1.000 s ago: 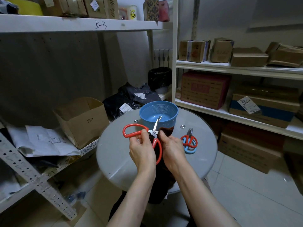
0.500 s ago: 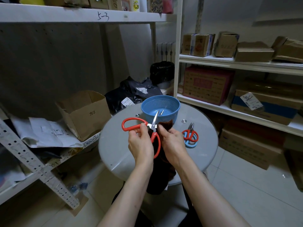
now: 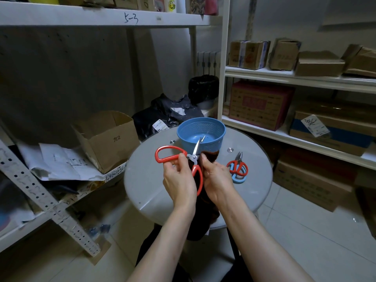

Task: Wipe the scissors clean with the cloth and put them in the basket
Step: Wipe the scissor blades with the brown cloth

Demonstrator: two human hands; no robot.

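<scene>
Fingers of the left hand pinched the red-handled scissors at the pivot, handles spread, blade pointing toward the basket at the far edge of the table; the right hand pinched the dark cloth just beside the blade; wiping well probably meant stroking from pivot to tip, cloth between skin and edge.

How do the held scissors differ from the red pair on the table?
The held scissors are in the left hand, beside the cloth; the table pair lies on the table. The held scissors are spread open; the table pair is closed. The held scissors look larger. Both have red handles, and neither is in the basket.
</scene>
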